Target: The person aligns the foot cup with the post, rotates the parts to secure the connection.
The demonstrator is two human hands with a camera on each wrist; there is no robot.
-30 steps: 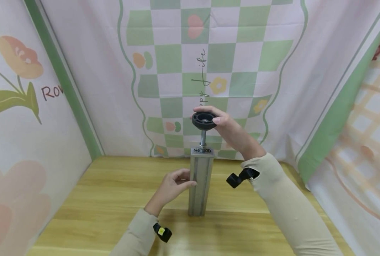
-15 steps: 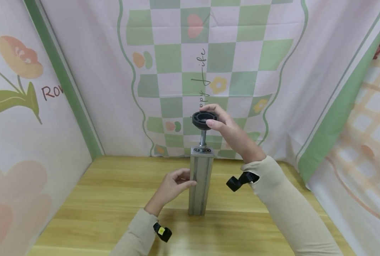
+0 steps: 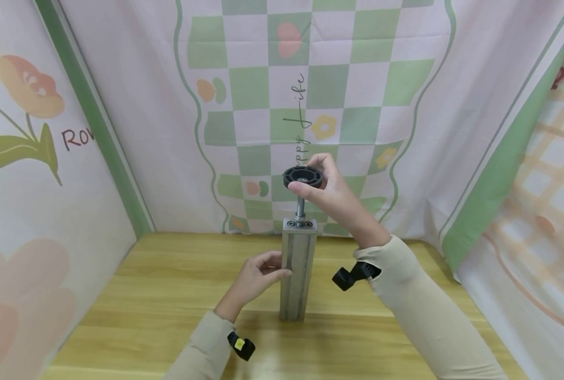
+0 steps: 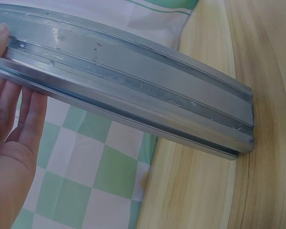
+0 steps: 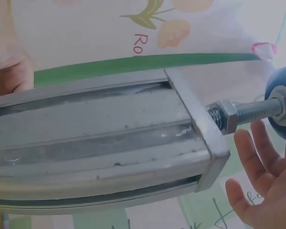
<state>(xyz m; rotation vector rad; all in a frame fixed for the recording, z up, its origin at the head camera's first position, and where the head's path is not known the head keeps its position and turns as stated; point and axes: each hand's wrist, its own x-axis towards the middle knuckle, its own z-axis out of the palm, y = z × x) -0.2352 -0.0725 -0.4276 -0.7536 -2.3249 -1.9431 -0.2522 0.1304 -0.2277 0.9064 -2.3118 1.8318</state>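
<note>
An aluminium profile [image 3: 298,269] stands upright on the wooden table, a plate with two screws capping its top. From the end plate [image 5: 198,129] rises a threaded rod [image 3: 300,206] with a hex nut [image 5: 226,114] at its base. The rod carries a black levelling foot [image 3: 303,179], cup side up. My right hand [image 3: 339,203] grips the foot's rim, thumb on the near side and fingers at the back right. Lower down, my left hand [image 3: 253,277] holds the profile's left side, thumb in front and fingers behind, as the left wrist view shows.
The wooden table [image 3: 177,295] extends on both sides of the profile. A checked curtain [image 3: 248,87] hangs close behind, with printed cloth walls at the left [image 3: 20,211] and right [image 3: 548,174]. Black wrist mounts sit on both beige sleeves.
My right thumb has moved leftward along the near rim of the foot, while the fingers behind have moved to the right. The left hand and the profile have stayed in place.
</note>
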